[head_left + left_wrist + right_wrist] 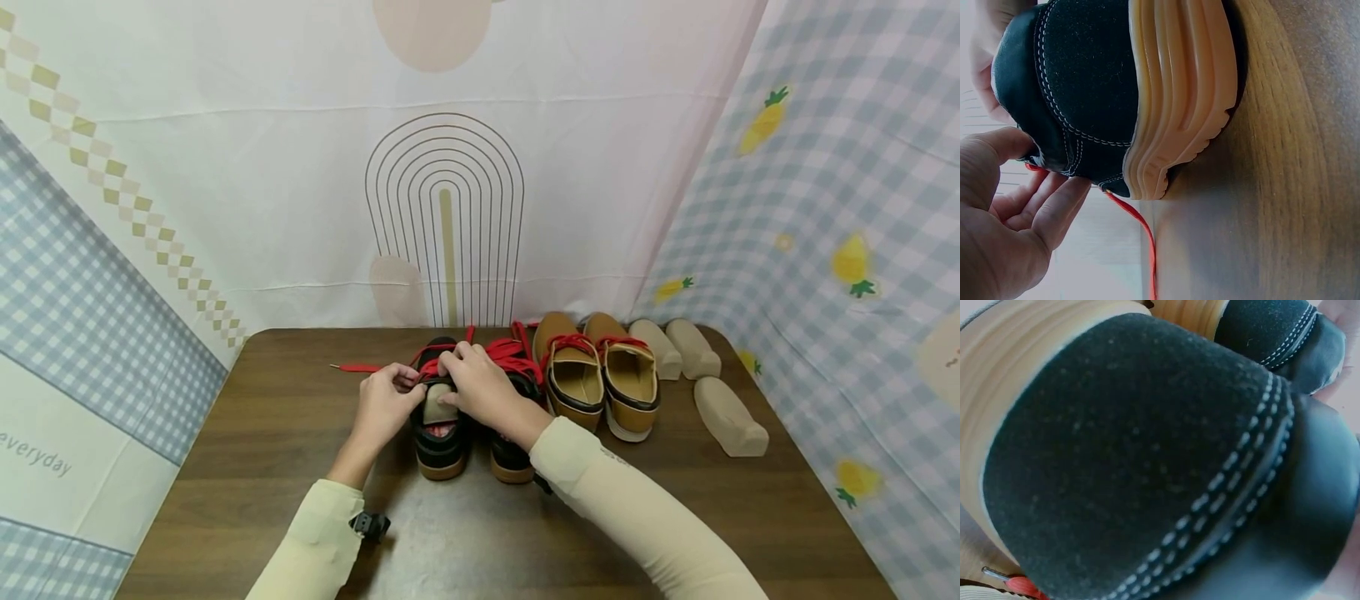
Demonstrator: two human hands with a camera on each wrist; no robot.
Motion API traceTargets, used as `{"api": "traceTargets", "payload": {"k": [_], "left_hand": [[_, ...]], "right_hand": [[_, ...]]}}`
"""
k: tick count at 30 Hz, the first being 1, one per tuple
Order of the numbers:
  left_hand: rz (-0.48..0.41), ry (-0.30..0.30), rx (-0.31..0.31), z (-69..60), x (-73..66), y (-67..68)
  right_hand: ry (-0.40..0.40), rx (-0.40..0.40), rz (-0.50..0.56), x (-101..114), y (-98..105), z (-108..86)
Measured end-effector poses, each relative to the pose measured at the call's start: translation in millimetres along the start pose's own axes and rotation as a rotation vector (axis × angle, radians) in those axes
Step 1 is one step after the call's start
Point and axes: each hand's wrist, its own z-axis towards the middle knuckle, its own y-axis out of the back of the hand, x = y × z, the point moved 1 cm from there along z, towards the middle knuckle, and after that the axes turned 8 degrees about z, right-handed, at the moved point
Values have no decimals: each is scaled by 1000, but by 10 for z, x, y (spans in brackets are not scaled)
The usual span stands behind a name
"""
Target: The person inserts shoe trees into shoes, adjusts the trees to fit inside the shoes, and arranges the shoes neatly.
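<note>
In the head view, a black shoe [441,457] with red laces and a tan sole stands on the table with its heel toward me. My left hand [384,407] is at the left edge of its opening. In the left wrist view, its thumb and forefinger pinch the collar of the shoe [1094,75]. My right hand [483,385] reaches over from the right, fingers curled above the laces and thumb on a beige piece [437,408] in the opening. Whether that piece is a tongue or an insert I cannot tell. The right wrist view is mostly filled by the second black shoe's heel [1122,437].
Beside the second black shoe [513,462] stands a pair of brown shoes [630,408] with red laces. Three beige foot-shaped inserts [729,418] lie at the right end of the wooden table [285,467]. A loose red lace [358,367] extends left. Patterned cloth [300,208] hangs behind.
</note>
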Motion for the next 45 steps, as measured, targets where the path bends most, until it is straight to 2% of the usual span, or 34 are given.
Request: {"api": "traceTargets", "payload": {"k": [17,24,30,35,39,45], "left_hand": [[-5,-8,-5,4,8,-2],[1,-1,2,3,3,7],[-1,-2,0,7,2,7],[-5,-6,-6,1,-1,-3],[-4,-11,-11,3,0,-9],[-9,-20,-18,-2,4,-10]], "right_hand": [[-46,50,-46,30,-14,102],[-33,37,-55,31,-23,121],[55,38,64,-1,-36,123],[62,58,135,-39,-22,148],[58,73,121,-35,-3,160],[47,91,47,-7,-9,173]]}}
